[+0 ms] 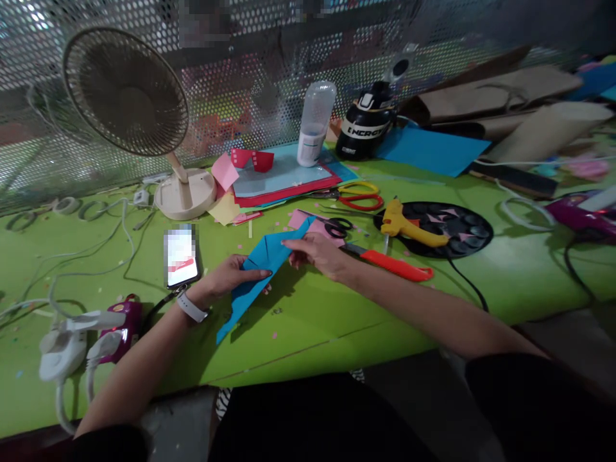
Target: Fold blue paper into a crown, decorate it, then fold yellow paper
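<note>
Blue paper part-shaped, held between both hands

In the head view, a long piece of blue paper [274, 256] is held at a slant above the green table [317, 346], with its shadow cast below. By the left hand [231, 273] it is gripped narrowly near its middle, the thumb laid on top and fingertips showing below the lower edge. By the right hand [320, 253] it is pinched between thumb and fingers, nearer its far end.

Some shaping is judged to be done: an angled outline and an uneven near end are seen, and short dark lines run across the face, though whether these are creases or cuts cannot be told. No other piece is seen fixed to it. How much shaping is left cannot be judged from its form alone.

No tool is held. The black scissors [338, 226] are laid by the pink paper [301, 220], just beyond the right hand, with the orange-handled cutter [399, 266] nearby. The yellow glue gun [414, 232] is rested on the black tray [474, 228]. Farther back, a larger blue sheet [433, 151] is seen beside the black bottle [363, 131].
</note>
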Available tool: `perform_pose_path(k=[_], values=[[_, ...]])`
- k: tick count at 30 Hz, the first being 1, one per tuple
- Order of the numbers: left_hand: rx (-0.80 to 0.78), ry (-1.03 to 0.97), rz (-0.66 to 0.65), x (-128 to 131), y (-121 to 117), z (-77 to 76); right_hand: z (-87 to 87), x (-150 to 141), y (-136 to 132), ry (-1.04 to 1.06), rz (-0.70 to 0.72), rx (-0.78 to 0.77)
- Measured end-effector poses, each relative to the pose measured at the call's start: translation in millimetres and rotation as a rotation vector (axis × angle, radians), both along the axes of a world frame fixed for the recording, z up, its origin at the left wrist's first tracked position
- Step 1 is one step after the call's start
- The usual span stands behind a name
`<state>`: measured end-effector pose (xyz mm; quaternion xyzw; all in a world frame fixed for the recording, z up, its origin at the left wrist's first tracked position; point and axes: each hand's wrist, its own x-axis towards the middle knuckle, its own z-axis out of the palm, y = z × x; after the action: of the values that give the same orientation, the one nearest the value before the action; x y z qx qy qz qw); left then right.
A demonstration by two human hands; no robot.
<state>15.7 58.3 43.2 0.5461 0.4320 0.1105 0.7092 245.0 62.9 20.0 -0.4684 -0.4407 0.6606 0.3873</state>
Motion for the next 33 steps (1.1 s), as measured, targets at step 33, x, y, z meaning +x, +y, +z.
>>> perform_pose_path(k=[33], values=[[1.554,0.701,-0.260,19.4,-44.8,-30.4,-14.1,-4.6,-20.5,-0.423,0.099,0.024]])
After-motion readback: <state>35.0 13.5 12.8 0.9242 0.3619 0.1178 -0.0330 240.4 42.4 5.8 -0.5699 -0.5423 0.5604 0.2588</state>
